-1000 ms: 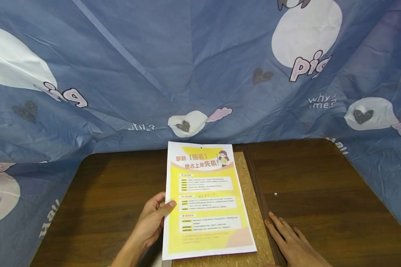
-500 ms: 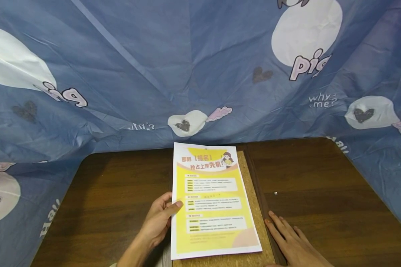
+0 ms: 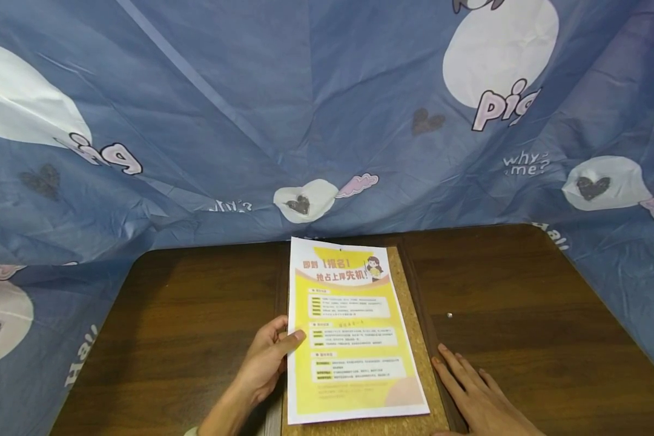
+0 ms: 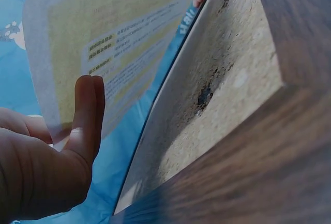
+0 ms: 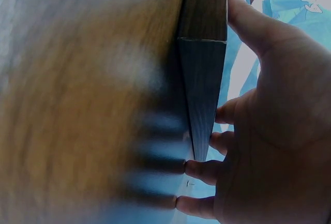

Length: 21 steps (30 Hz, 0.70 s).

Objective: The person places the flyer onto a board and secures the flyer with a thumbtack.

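Note:
A yellow-and-white printed sheet of paper (image 3: 354,339) lies over a cork board (image 3: 414,339) with a dark brown wooden frame (image 3: 422,303). My left hand (image 3: 267,360) pinches the sheet's left edge, thumb on the printed face and fingers behind. In the left wrist view the sheet (image 4: 67,79) stands off the cork, with a gap between them; the cork shows a dark worn spot (image 4: 205,93). My right hand (image 3: 479,393) rests at the frame's right side with extended fingers. In the right wrist view, fingertips (image 5: 199,169) touch the frame's side (image 5: 204,79).
A small shiny piece (image 3: 449,315) lies on the dark wooden table (image 3: 523,290), right of the board. Behind the table hangs a blue printed cloth (image 3: 251,121). The sheet has a small dark mark at its top edge.
My left hand has moved the sheet to the right, and its top edge has come slightly lower, covering more of the cork board. My right hand has stayed at the frame.

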{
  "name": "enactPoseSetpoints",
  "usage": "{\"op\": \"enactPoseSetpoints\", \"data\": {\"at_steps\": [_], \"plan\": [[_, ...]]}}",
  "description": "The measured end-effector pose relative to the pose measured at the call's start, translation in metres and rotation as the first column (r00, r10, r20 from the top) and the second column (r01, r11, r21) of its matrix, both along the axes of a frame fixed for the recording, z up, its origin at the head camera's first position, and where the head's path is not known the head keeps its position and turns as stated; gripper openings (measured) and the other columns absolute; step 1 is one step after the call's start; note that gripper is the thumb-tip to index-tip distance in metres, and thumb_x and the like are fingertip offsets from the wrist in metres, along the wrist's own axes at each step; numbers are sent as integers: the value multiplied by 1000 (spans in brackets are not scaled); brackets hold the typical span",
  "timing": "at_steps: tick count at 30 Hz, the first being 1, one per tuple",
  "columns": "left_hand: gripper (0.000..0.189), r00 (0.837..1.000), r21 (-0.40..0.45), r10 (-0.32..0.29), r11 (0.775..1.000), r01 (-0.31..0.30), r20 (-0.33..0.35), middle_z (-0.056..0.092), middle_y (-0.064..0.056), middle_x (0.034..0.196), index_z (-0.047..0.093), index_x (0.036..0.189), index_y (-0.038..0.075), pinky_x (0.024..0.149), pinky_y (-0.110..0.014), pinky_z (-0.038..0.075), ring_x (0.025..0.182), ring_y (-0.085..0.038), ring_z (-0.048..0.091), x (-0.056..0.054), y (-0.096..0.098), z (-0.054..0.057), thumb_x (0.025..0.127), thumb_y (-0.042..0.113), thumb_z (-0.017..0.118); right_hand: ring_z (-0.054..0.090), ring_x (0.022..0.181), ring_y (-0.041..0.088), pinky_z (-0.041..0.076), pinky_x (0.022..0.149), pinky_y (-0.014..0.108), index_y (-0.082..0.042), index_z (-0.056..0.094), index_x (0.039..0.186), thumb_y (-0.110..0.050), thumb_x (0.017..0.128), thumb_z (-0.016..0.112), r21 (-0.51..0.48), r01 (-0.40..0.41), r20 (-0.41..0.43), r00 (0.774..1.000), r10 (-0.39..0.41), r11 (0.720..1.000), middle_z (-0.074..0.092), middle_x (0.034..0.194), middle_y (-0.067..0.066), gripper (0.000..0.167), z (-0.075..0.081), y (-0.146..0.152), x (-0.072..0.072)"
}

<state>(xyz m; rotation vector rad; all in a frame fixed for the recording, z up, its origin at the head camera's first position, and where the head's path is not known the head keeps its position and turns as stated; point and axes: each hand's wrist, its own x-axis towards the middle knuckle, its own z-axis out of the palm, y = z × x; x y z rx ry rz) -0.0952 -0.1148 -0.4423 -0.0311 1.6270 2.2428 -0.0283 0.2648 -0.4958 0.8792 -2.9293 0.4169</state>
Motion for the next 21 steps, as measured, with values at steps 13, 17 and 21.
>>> {"op": "enactPoseSetpoints", "data": {"at_steps": [13, 17, 21], "plan": [[33, 999, -21, -35, 999, 35, 8, 68, -27, 110, 40, 128, -15, 74, -40, 58, 89, -29, 72, -1, 4, -4, 101, 1, 50, 43, 128, 52, 43, 80, 71, -9, 28, 156, -65, 85, 65, -15, 18, 82, 997, -17, 1000, 17, 163, 9, 97, 2, 1, 1], [35, 999, -29, -46, 999, 46, 11, 67, -28, 112, 40, 130, -15, 74, -42, 57, 90, -31, 72, -2, 6, -5, 101, 2, 50, 42, 128, 52, 42, 80, 71, -10, 28, 156, -64, 86, 64, -20, 17, 91, 996, -15, 1000, 16, 163, 9, 95, 2, 1, 0], [36, 999, -42, -45, 998, 45, 14, 66, -30, 112, 40, 130, -16, 74, -43, 57, 90, -33, 72, -2, 9, -6, 101, 3, 51, 42, 128, 52, 43, 79, 71, -10, 26, 157, -66, 84, 65, -20, 8, 72, 997, -7, 1000, 14, 164, 9, 100, 1, 2, 0]]}}
